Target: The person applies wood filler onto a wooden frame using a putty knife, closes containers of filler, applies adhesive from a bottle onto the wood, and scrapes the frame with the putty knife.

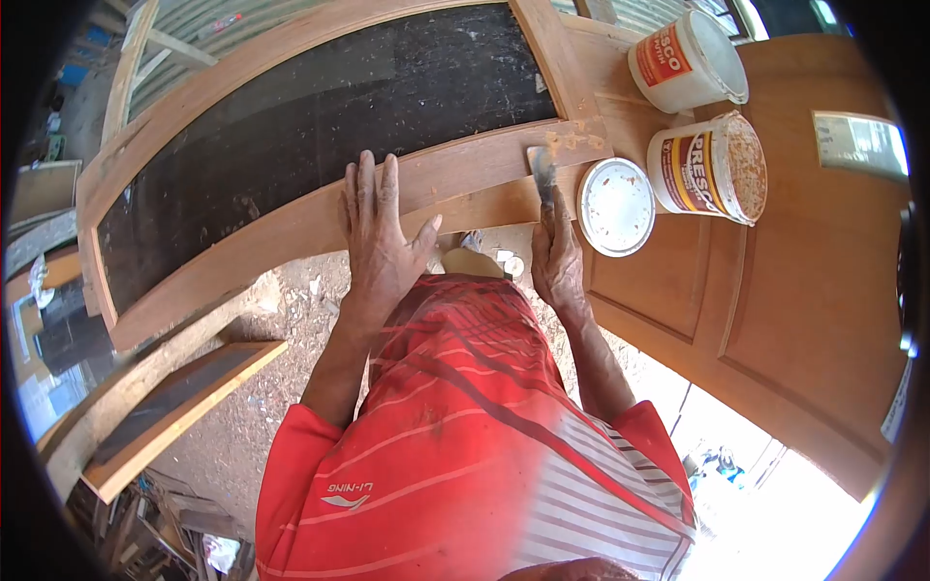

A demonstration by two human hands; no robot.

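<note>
My left hand [378,228] lies flat with spread fingers on the near rail of a wooden frame [232,247] that surrounds a black panel [329,107]. In my right hand [559,254] is a putty knife [543,167], its blade against the frame's right end. Tan filler patches [572,138] mark the wood around the blade. Just right of that hand sits a round white lid [616,207] with brownish smears. Behind the lid stands a labelled tub [690,172] with orange-brown filler crusted on its rim and mouth.
A second white tub [683,63] stands farther back. Both tubs rest on a brown panelled door [775,290] reaching to the right. Lower left, a dark panel with a pale wooden edge [184,416] leans above scrap wood [174,523]. Debris litters the ground [291,358].
</note>
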